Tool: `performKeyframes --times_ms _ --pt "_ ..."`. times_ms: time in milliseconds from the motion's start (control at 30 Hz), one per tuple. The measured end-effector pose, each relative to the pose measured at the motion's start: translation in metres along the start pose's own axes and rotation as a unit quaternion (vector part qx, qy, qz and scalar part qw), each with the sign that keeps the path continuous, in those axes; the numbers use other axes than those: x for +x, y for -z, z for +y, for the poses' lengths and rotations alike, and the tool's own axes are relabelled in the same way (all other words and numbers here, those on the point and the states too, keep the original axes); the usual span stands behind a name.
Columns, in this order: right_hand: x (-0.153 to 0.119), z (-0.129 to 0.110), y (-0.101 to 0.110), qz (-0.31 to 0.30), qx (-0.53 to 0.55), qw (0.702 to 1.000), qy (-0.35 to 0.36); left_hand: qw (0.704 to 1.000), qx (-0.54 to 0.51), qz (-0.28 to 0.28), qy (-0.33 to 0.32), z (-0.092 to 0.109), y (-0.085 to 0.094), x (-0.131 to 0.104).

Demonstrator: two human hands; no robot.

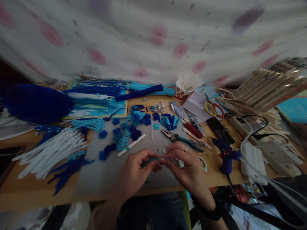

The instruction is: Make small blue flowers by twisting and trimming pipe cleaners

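Note:
My left hand (141,164) and my right hand (183,161) meet near the front of a grey mat (93,179). Both are closed, thumbs and fingertips pinching a thin teal pipe cleaner (151,160) between them. Its ends are partly hidden by my fingers. Just beyond my left hand lies a white stick with a green band (131,145). Blue pipe-cleaner flowers (122,142) cluster farther up the mat. Pliers with teal handles (178,138) rest past my right hand, and a pale green ring-shaped thing (203,163) shows beside it.
White looped pipe cleaners (52,150) and dark blue ones (69,172) cover the left. A blue glue gun (225,155), a phone (220,130), a white power strip (253,163) with cables, and scissors (213,108) are on the right. A paper cup (181,91) stands behind.

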State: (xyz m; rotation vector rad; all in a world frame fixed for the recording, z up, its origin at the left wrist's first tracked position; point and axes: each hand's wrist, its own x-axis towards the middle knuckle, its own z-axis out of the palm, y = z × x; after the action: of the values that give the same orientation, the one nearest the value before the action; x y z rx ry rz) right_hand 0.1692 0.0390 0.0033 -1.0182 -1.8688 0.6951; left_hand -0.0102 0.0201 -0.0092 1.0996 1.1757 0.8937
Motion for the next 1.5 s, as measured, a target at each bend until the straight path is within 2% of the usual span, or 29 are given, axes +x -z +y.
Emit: performKeyframes --times_ms 233,300,433,600,667,767,900,967,1033,1067,1167,1233,1300,1367,1433,1500 --pt "-0.001 0.000 -0.004 0.022 0.003 1.000 -0.007 0.994 0.071 0.009 -0.081 0.000 0.000 -0.002" --pt "-0.001 -0.001 -0.006 0.031 0.002 0.999 -0.019 0.987 0.106 0.029 -0.119 -0.001 -0.002 -0.003" --pt "0.000 -0.003 -0.009 0.029 0.000 0.999 -0.042 0.953 0.191 0.097 -0.212 -0.001 -0.005 -0.004" --pt "0.001 -0.006 -0.014 0.001 0.023 0.995 -0.092 0.907 0.269 0.120 -0.301 -0.005 -0.007 -0.004" --pt "0.001 -0.007 -0.016 -0.009 0.037 0.991 -0.131 0.877 0.299 0.121 -0.357 -0.009 -0.005 -0.004" --pt "0.001 -0.003 -0.016 -0.035 0.059 0.978 -0.199 0.801 0.381 0.116 -0.447 -0.012 0.001 -0.003" --pt "0.000 0.005 -0.016 -0.112 0.085 0.950 -0.278 0.693 0.510 0.082 -0.504 -0.007 0.011 -0.002" --pt "-0.001 0.008 -0.016 -0.125 0.093 0.944 -0.291 0.665 0.529 0.063 -0.522 -0.003 0.015 0.000" --pt "-0.001 0.008 -0.016 -0.113 0.101 0.947 -0.284 0.677 0.519 0.043 -0.520 0.000 0.018 0.001" --pt "-0.001 0.007 -0.016 -0.102 0.105 0.950 -0.274 0.701 0.499 0.037 -0.507 0.000 0.019 0.002" --pt "0.001 0.001 -0.015 -0.053 0.107 0.967 -0.224 0.822 0.396 0.040 -0.408 0.000 0.017 0.000" --pt "0.002 -0.001 -0.013 -0.016 0.099 0.979 -0.179 0.904 0.302 0.051 -0.298 0.001 0.012 -0.002" --pt "0.003 -0.001 -0.011 0.006 0.096 0.984 -0.147 0.965 0.191 0.046 -0.175 0.002 0.006 -0.005" --pt "0.004 0.001 -0.009 0.016 0.098 0.985 -0.141 0.996 0.061 0.024 -0.068 0.004 -0.001 -0.007" --pt "0.005 0.003 -0.008 0.022 0.102 0.983 -0.148 0.999 -0.044 0.005 0.011 0.006 -0.006 -0.007" --pt "0.006 0.004 -0.007 0.028 0.108 0.982 -0.154 0.993 -0.104 0.001 0.055 0.008 -0.008 -0.005"
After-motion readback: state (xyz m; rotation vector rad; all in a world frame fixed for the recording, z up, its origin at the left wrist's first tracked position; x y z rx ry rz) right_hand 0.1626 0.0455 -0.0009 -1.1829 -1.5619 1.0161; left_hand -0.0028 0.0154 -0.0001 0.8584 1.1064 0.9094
